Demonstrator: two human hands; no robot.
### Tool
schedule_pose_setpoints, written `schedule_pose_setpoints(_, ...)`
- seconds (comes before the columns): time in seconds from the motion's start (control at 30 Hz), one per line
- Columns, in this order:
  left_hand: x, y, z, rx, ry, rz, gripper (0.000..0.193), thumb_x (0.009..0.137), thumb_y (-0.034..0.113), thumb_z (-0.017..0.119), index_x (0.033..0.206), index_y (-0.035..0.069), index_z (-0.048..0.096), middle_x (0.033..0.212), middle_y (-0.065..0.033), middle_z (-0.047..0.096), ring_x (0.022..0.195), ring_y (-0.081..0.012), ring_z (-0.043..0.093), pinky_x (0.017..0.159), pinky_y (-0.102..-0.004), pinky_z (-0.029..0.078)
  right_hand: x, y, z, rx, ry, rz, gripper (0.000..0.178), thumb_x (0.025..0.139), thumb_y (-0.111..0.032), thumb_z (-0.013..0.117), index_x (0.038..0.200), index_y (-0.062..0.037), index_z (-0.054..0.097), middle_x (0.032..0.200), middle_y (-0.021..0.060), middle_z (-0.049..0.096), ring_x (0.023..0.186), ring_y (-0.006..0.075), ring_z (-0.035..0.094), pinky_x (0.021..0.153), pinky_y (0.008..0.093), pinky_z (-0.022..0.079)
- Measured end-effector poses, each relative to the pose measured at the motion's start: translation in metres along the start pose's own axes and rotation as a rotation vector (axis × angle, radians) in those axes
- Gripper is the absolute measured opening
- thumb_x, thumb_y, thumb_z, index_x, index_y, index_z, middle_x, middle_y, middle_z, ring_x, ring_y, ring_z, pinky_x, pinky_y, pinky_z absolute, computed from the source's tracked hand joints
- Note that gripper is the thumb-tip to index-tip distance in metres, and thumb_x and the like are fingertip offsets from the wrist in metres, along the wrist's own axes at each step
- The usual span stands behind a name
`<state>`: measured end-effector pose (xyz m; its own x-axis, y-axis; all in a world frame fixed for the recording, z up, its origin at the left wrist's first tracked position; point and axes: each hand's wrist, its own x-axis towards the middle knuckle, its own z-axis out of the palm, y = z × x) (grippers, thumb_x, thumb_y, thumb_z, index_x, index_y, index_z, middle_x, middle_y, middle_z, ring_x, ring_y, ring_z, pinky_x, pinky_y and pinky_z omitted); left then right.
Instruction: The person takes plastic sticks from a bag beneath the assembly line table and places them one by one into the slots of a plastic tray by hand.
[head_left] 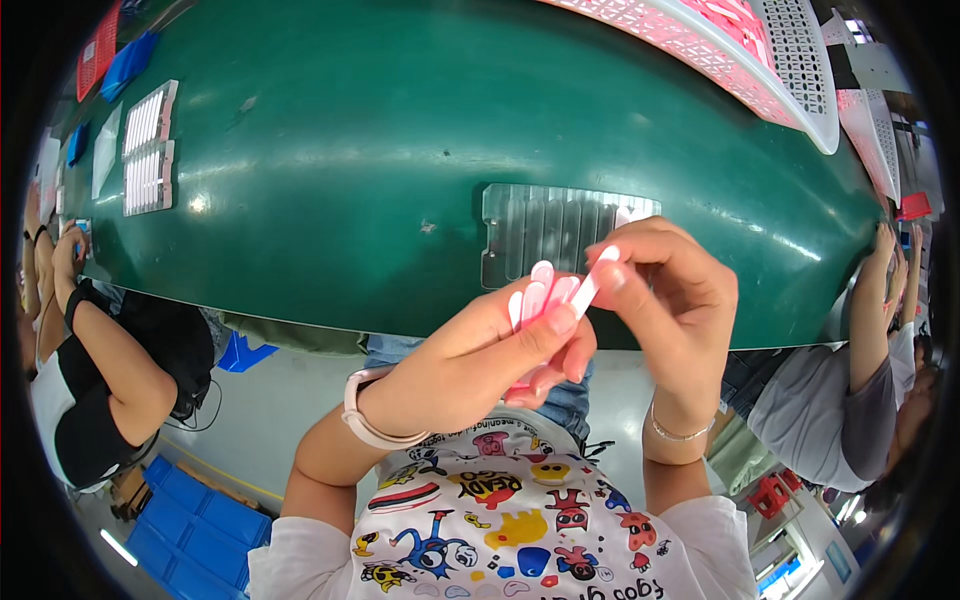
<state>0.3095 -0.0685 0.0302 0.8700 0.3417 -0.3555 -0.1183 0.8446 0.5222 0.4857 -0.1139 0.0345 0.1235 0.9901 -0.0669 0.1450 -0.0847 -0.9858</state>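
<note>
Hands at centre frame: from my remote seat I see the left hand (480, 355) closed around a small fan of pink and white strips (540, 290), their rounded tips pointing toward the top of the frame. The right hand (670, 290) pinches a single white strip (597, 280) between thumb and forefinger, its long axis slanting from lower left to upper right, touching the fan's right edge. A clear ridged tray (550, 235) lies on the belt directly above the hands in the picture, just beyond the fingertips; the right hand is the nearer of the two, overlapping the tray's right end. The tray's grooves run up and down the frame, roughly in line with the held strips. I cannot tell whether any groove is filled. The tray rests on a glossy green conveyor belt (380, 150) that arcs across the upper frame. Two filled trays (148, 145) sit at upper left, pink and white baskets (760, 50) at upper right. Other workers' arms show at both edges.
</note>
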Motion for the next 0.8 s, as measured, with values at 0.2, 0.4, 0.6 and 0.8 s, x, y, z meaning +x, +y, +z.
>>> schedule_pose_setpoints(0.2,0.002,-0.003,-0.007,0.052,0.151,0.098,0.025,0.1,0.022,0.041,0.109,0.001,0.051,0.074,-0.0033,0.05,0.055,-0.0053,0.037,0.046,-0.0201,0.028,-0.001,0.003,-0.006,0.195,0.229,0.049,0.008,0.084,0.005,0.06,0.089,0.0035,0.065,0.085,0.0039,0.065,0.072,0.0055,0.056,0.066,0.0202,0.045)
schedule_pose_setpoints(0.4,0.013,-0.002,-0.003,-0.048,0.267,0.09,0.023,0.1,0.023,0.04,0.106,0.004,0.051,0.072,-0.0011,0.046,0.055,-0.0055,0.034,0.045,-0.0204,0.026,0.005,0.02,0.0,-0.15,0.33,-0.177,0.009,0.079,0.004,0.065,0.086,0.0,0.067,0.08,0.0066,0.066,0.063,0.0081,0.052,0.056,0.0205,0.04)
schedule_pose_setpoints(0.6,0.004,0.002,-0.006,-0.076,0.31,0.103,0.019,0.099,0.024,0.04,0.104,0.007,0.048,0.069,0.0006,0.041,0.056,-0.006,0.033,0.044,-0.0205,0.023,0.009,0.024,-0.026,-0.609,0.337,-0.351,0.011,0.075,0.003,0.067,0.085,-0.0009,0.066,0.086,0.0098,0.067,0.074,0.0187,0.06,0.066,0.0274,0.047)
schedule_pose_setpoints(0.8,0.0,0.004,-0.007,-0.06,0.38,0.094,0.016,0.099,0.02,0.04,0.102,0.007,0.048,0.068,0.0,0.04,0.056,-0.0067,0.032,0.044,-0.0202,0.022,-0.01,0.022,-0.042,-0.627,0.117,-0.383,0.023,0.068,-0.008,0.075,0.09,-0.0039,0.068,0.092,0.0082,0.064,0.078,0.0223,0.058,0.07,0.032,0.046)
